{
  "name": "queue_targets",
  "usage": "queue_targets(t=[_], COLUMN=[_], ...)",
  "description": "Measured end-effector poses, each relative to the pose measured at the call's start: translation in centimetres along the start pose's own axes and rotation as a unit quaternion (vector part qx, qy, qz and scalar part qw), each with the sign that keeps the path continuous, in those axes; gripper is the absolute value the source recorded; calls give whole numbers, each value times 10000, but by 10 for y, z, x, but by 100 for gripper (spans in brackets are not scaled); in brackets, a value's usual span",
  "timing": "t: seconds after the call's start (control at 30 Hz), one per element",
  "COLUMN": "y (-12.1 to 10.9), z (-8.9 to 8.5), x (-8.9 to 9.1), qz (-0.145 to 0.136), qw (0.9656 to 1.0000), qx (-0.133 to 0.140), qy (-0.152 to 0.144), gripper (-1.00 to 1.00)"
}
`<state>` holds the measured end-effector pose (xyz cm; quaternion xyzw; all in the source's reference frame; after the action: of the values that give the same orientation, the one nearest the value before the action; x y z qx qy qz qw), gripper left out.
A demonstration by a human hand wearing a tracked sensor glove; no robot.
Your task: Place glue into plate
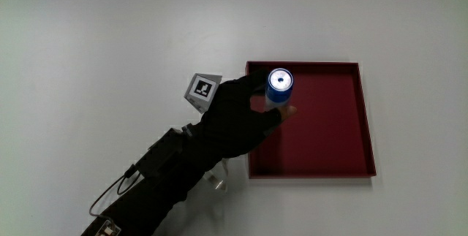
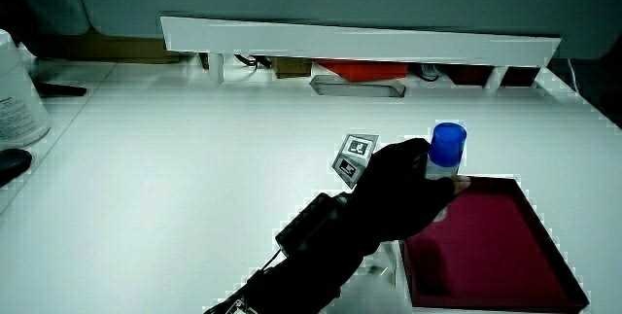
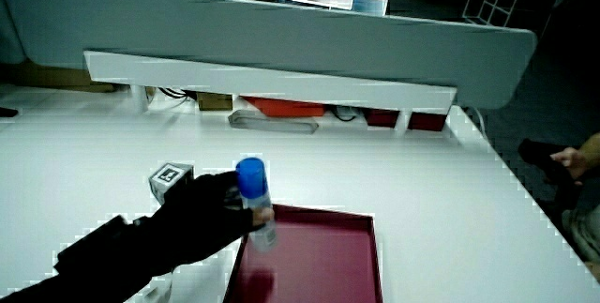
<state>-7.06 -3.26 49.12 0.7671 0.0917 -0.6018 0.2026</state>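
Fingers of the hand [image 1: 238,119] are curled round the lower body of the glue stick [image 1: 279,87], so much of its tube is hidden by the black glove; only the blue cap and a short pale stretch below it show in both side views [image 2: 445,151] [image 3: 254,198]. The stick stands upright, its long axis vertical and the cap pointing up, so the main view sees the cap as a blue disc. It sits at the fingertips, over a corner of the red tray [image 1: 358,119], whether it touches the tray floor cannot be told. The patterned cube [image 1: 202,90] rides on the back of the hand. The forearm runs from the hand toward the person and is cut off at the frame edge. A white bench [image 1: 110,46] lies beneath.
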Motion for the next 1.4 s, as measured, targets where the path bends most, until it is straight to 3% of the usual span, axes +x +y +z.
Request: queue_targets(t=[0.1,0.2,0.27,0.37,0.43,0.63,0.7,0.8,0.83,0.9,0.93,0.97,1.2,1.23,1.27,1.4], y=[1,2,1,-1,-1,-1,-2,-1,-1,-2,-1,-2,-12,-9,-18,-31], z=[-6,-13,-17,-20,-20,-24,-23,-25,-24,-25,-26,-25,-9,-3,0,24], x=[-3,-9,-12,-17,-17,-19,-18,-18,-18,-18,-21,-21,-18,-38,-12,5], qz=[88,34,195,336,404,279,355,308,324,426,237,353,219,-353,84,402], qw=[9994,9991,9985,9983,9978,9986,9977,9985,9980,9978,9988,9985,9984,9980,9963,9938], qx=[-90,-184,-275,-326,-331,-303,-303,-317,-301,-366,-313,-313,-406,-308,-538,-932], qy=[315,372,442,334,413,337,494,329,459,340,307,289,-329,427,-670,-459], gripper=[0,0,0,0,0,0,0,0,0,-17,-25,-33,-92,-100,-100,-100])
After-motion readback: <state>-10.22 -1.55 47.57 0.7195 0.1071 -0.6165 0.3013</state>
